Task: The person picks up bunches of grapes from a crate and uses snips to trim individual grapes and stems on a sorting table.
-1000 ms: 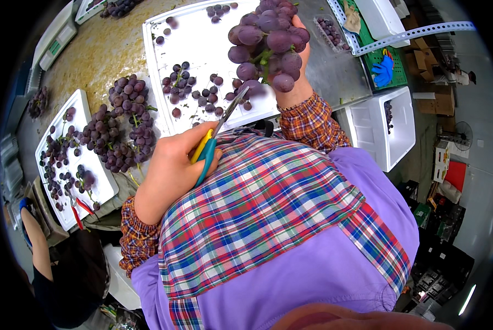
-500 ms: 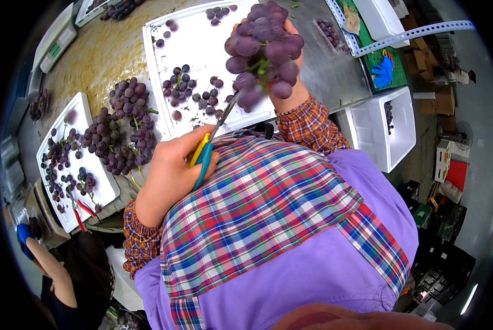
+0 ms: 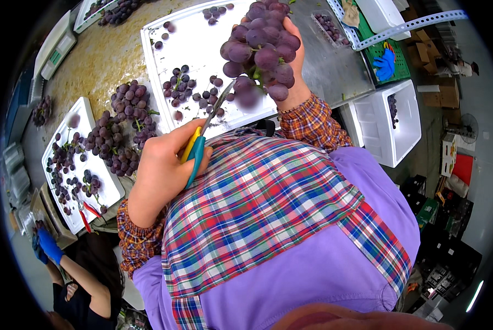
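Grapes [image 3: 262,50], seen from my remote seat, hang over the white tray [image 3: 194,47] at twelve o'clock; the right hand [image 3: 297,66] cups them from behind, fingers partly hidden, likely exposing stems. At nine, the left hand [image 3: 161,168] has fingers closed round scissors [image 3: 199,144].

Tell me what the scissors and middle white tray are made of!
Scissors: blades look like metal, grey and slightly shiny; handles look like smooth plastic, bright and evenly coloured. Tray: probably plastic, given its smooth raised rim, but could be foam.

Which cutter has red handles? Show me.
The cutter at the edge of the lower left tray; the scissors in the left hand have yellow and teal handles.
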Tool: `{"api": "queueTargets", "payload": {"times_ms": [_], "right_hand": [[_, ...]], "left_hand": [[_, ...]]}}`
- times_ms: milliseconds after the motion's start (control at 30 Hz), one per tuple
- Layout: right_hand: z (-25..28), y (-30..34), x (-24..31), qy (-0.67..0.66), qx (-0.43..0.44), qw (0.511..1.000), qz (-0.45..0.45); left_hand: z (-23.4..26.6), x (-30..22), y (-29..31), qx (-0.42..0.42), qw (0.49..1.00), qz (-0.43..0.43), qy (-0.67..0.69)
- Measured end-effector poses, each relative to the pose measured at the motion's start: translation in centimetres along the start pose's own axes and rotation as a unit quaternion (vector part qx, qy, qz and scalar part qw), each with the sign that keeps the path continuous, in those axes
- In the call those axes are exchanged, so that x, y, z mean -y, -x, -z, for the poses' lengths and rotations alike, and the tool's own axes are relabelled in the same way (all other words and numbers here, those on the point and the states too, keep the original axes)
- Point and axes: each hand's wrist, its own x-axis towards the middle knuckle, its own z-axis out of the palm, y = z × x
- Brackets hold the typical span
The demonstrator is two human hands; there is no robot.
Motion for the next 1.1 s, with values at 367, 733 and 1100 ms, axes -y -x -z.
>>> {"api": "queueTargets", "payload": {"times_ms": [367,733,1100], "right_hand": [[0.0,-0.2,-0.4,-0.138,0.174,0.971,-0.092],[0.4,0.2,-0.6,-0.047,0.156,0.978,-0.128],[0.6,1.3,-0.6,0.030,0.156,0.966,-0.206]], "left_hand": [[-0.6,0.9,0.8,-0.003,0.999,-0.001,0.046],[0.3,0.0,1.3,0.033,0.985,0.121,0.122],[1.1,-1.3,1.1,0.062,0.998,0.015,-0.017]]}}
